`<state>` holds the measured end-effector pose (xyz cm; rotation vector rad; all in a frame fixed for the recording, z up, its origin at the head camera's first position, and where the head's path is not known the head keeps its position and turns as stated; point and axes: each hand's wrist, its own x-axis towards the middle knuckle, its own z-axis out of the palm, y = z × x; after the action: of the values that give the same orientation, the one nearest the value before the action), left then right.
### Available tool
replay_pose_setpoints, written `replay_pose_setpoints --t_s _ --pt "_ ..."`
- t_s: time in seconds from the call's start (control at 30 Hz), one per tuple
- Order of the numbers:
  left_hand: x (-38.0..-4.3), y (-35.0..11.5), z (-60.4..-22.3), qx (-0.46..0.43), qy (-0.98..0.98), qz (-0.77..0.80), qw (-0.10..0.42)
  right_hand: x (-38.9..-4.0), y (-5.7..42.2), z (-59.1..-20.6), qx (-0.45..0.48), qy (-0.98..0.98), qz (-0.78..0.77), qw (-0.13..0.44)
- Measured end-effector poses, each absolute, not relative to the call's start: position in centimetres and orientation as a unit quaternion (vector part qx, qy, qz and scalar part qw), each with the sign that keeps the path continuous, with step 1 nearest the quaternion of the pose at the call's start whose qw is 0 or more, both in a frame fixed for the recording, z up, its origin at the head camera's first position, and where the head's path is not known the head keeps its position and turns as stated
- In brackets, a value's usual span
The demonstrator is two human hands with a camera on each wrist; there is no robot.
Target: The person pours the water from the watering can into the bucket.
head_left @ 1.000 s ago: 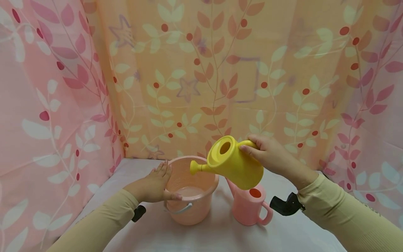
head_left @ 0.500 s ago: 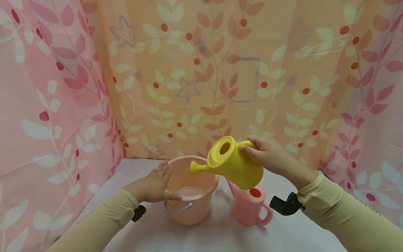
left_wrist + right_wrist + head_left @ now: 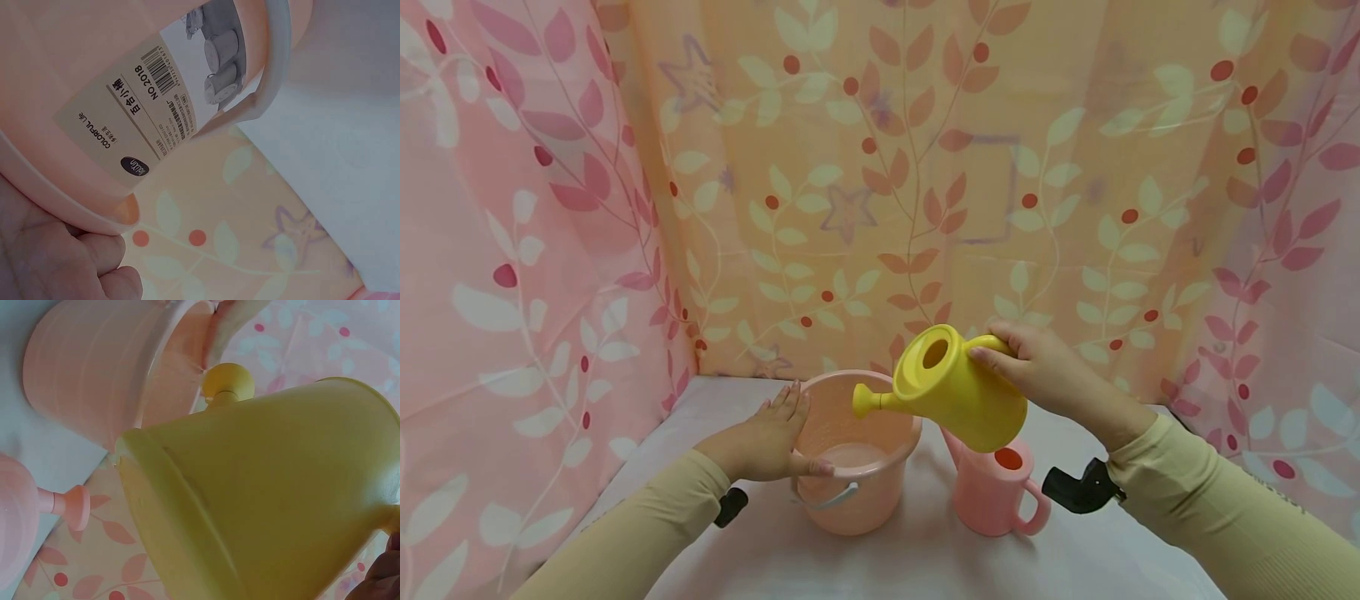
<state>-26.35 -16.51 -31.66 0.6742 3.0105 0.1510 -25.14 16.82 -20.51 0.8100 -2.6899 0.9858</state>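
In the head view my right hand (image 3: 1037, 362) grips the handle of a yellow watering can (image 3: 973, 400), held tilted in the air. Its sprinkler spout points left, over the opening of a peach-coloured bucket (image 3: 857, 504) with a pale bail handle. My left hand (image 3: 763, 437) rests against the bucket's left rim, fingers fairly straight and thumb lying along the near edge. A printed label (image 3: 137, 112) shows on the bucket in the left wrist view. From the right wrist, the yellow can's body fills much of the picture. No water is visible coming from the spout.
A pink watering can (image 3: 992, 492) stands upright on the pale tabletop (image 3: 925, 567), right of the bucket and below the yellow can. Leaf-patterned curtains (image 3: 880, 208) enclose the back and both sides. A black wrist mount (image 3: 1082, 487) hangs under the right sleeve.
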Motion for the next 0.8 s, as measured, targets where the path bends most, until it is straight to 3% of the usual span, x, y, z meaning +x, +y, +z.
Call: replay_pose_setpoints --t_s 0.8 --pt "-26.47 -16.68 -31.73 0.214 0.975 0.049 0.03 -25.0 16.65 -20.4 0.268 -0.905 0.32 0.084"
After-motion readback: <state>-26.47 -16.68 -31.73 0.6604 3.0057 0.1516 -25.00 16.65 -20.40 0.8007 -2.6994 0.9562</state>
